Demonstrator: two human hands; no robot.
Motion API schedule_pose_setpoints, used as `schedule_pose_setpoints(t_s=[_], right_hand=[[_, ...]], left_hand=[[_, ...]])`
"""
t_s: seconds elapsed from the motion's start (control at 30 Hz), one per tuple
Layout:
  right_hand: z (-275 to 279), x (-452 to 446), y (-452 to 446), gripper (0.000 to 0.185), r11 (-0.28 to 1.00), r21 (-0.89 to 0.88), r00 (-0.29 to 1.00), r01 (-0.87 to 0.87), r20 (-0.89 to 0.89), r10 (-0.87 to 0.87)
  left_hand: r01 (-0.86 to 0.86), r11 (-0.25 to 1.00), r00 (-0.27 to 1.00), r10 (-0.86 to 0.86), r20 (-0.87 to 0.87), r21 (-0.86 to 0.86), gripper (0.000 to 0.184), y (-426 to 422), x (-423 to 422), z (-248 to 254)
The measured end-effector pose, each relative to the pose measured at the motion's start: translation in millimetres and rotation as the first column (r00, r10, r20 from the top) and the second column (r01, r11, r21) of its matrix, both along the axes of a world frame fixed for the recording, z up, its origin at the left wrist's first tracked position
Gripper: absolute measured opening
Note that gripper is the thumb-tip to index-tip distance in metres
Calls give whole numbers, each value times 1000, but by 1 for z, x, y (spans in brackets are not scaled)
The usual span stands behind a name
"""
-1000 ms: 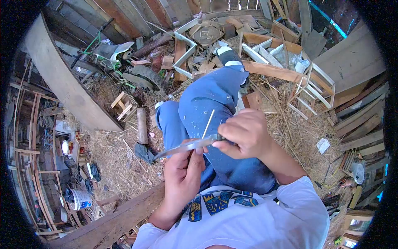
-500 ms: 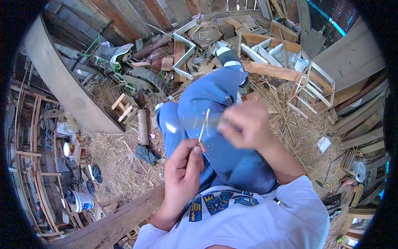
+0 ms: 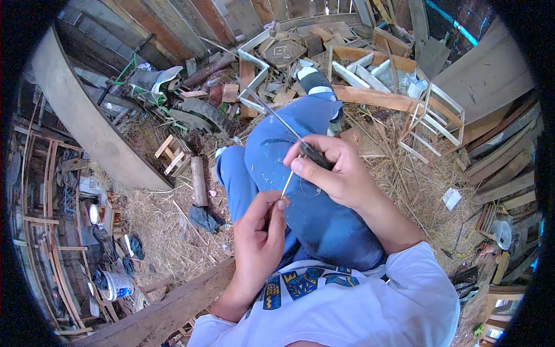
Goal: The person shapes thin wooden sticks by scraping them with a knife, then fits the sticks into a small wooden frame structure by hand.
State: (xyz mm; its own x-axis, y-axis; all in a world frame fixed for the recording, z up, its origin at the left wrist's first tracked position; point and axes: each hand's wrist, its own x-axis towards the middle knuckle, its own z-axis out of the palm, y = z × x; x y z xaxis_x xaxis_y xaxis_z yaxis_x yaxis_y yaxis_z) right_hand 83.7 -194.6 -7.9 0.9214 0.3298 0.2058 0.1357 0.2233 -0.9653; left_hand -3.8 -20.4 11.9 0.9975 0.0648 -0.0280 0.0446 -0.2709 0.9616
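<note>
My left hand (image 3: 258, 234) pinches a thin pale wooden stick (image 3: 287, 184) between thumb and fingers, its free end pointing up. The fingers of my right hand (image 3: 342, 174) are wrapped round the dark handle of a knife (image 3: 315, 156). Its long narrow blade points up and away to the left, over my knee. My right thumb is close to the stick's upper end; whether it touches I cannot tell. A fine curled strand hangs below my right hand. Small pale shavings dot my blue trousers (image 3: 277, 141), beneath both hands.
Straw (image 3: 156, 225) covers the ground. A wooden beam (image 3: 167, 298) runs beside me at lower left. White-edged wooden frames (image 3: 436, 118) and scrap boards lie ahead and right. A curved panel (image 3: 87, 115) leans at left, near a tyre (image 3: 211, 113) and a white bucket (image 3: 118, 285).
My right hand, blurred by motion before, is now sharper and nearer the stick's upper end, with the knife blade plainly seen. My left hand keeps its pinch on the stick, barely moved.
</note>
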Motion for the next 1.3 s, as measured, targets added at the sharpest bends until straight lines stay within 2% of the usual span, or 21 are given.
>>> schedule_pose_setpoints(t_s=[0.13,0.37,0.43,0.47,0.5,0.6,0.63,0.7,0.83,0.9,1.0,1.13,1.27,1.3], right_hand=[[-7,5,4,20,1000,0,1000,-2,-17,2],[0,11,-5,19,995,90,996,44,-86,-36],[-1,12,-9,19,997,64,997,48,-56,-44],[-1,12,-12,19,997,51,998,50,-41,-48],[-6,11,-14,18,967,254,998,3,-66,15],[-12,1,-17,17,939,343,999,11,-48,6],[-19,-3,-15,17,987,147,994,71,73,-82],[-15,-6,-12,16,946,-204,908,250,390,-155],[-13,-2,-10,15,916,-230,848,328,498,-178],[-10,-3,-9,10,873,-297,793,387,591,-150],[-8,-10,1,8,882,-328,777,338,626,-66],[-10,-9,4,10,893,-247,779,376,606,-160],[-11,-9,2,11,914,-256,794,315,599,-105],[-9,-6,2,11,887,-253,796,387,577,-183]], left_hand=[[0,998,1000,-1,16,60,8,-1,2,-1],[42,998,999,-42,9,47,7,8,-1,-2],[-6,984,996,-9,84,178,6,10,-2,-2],[-11,984,996,-5,85,177,6,11,-2,-1],[-27,985,994,8,108,168,6,11,-2,0],[-50,984,989,24,147,172,7,16,-2,5],[-43,982,987,13,158,186,7,17,-1,7],[-50,981,986,18,167,186,7,16,-1,10],[-31,981,979,-9,205,191,8,14,0,15],[-31,986,978,-4,209,162,8,13,-1,14],[-30,992,982,6,190,119,8,14,-2,14],[-45,997,986,35,162,59,6,11,-5,16],[-44,999,986,39,160,28,6,12,-5,16],[-44,998,987,37,157,39,6,12,-5,17]])
